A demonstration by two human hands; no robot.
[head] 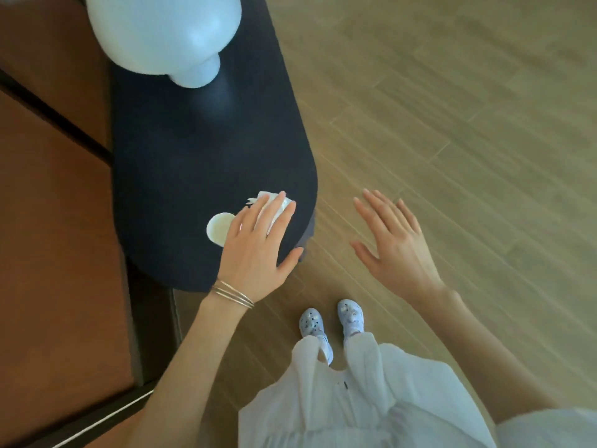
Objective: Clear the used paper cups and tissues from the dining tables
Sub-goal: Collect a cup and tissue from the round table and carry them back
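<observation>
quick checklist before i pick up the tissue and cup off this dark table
1. Left grip over the tissue: ok, fingers straight across it, not yet curled.
2. Tissue held: not ok, nothing pinches it yet.
3. Paper cup within reach: ok, upright beside the left grip on the table.
4. Cup empty: cannot tell, too blurred.
5. Right grip free: ok, open over the floor.
6. Lamp out of the way: ok, at the table's far end.
</observation>
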